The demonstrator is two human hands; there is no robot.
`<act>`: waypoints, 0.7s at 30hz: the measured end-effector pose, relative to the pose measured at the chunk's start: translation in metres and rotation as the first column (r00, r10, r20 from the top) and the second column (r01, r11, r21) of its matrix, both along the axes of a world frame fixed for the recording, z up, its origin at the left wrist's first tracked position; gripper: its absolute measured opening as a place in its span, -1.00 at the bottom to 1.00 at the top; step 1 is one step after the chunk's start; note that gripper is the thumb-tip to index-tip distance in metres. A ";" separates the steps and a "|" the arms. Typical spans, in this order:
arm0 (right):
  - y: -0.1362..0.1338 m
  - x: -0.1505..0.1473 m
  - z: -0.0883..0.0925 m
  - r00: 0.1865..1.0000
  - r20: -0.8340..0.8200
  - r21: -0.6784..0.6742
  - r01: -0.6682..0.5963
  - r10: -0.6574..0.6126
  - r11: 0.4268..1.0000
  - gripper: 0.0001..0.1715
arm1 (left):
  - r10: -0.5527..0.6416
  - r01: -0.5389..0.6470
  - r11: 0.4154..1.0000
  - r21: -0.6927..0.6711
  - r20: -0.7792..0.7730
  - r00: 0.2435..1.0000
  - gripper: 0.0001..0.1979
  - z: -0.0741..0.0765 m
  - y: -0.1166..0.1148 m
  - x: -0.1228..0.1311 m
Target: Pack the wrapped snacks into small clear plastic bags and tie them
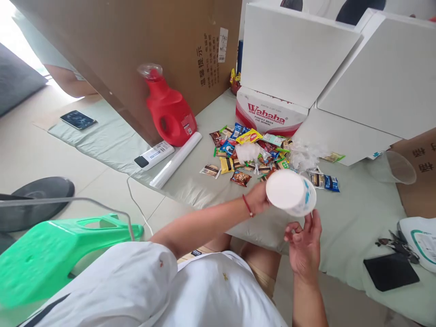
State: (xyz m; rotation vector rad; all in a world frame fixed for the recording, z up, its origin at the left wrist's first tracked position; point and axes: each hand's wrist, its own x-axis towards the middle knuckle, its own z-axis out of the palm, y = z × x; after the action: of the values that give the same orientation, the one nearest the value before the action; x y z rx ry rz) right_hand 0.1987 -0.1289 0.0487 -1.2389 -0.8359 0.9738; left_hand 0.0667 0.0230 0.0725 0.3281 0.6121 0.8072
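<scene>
Snack packets (250, 136) lay heaped before the Wahaha box (265, 116). Near the cloth's (357, 222) front edge, the left hand (259, 199) gripped a white, blue-printed cup (286, 190); the empty right hand (304, 247), fingers half curled, was just beneath.

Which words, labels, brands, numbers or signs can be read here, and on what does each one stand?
"Wahaha®": red-and-white water carton.
"PURIFIED WATER FOR DRINKING": same carton, below the brand.
"温馨提示": large brown cardboard box.
Too small or blurred: all other print, including that box's smaller lines and sticker, the paper cup, snack packets, red jug and right cardboard box.
</scene>
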 end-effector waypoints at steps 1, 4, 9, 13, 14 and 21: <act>0.000 -0.001 0.004 0.997 -0.072 -0.020 -0.018 0.016 1.000 -0.11 | -0.061 0.061 0.998 0.023 -0.029 0.998 -0.61 -0.011 -0.017 0.011; -0.007 0.007 0.008 0.989 -0.143 -0.092 0.036 -0.049 0.995 -0.53 | -0.047 0.123 0.953 0.277 -0.265 0.963 -0.53 -0.030 -0.043 0.016; -0.018 0.074 0.005 0.874 0.373 -0.076 0.363 -0.311 0.929 -0.61 | 0.680 0.245 0.530 0.812 -0.580 0.448 -0.50 -0.023 -0.018 -0.043; 0.010 0.165 0.026 0.417 0.871 -0.003 0.536 -0.261 0.844 -0.60 | 0.824 0.423 0.495 0.759 -0.565 0.049 -0.14 -0.019 0.038 -0.069; 0.026 0.190 0.036 0.292 0.921 0.048 0.571 -0.257 0.820 -0.61 | 0.810 0.474 0.514 0.715 -0.586 0.006 -0.10 -0.020 0.049 -0.068; 0.195 0.326 0.121 0.007 0.975 0.162 0.670 -0.223 0.725 -0.57 | 0.728 0.606 0.573 0.551 -0.682 -0.068 -0.36 -0.033 0.087 -0.045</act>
State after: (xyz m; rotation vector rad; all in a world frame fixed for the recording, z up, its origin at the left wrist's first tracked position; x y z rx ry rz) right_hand 0.5244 0.0663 0.1695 -2.3684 -1.0681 -0.5062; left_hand 0.0216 0.1095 0.0392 2.1415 1.7683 0.7745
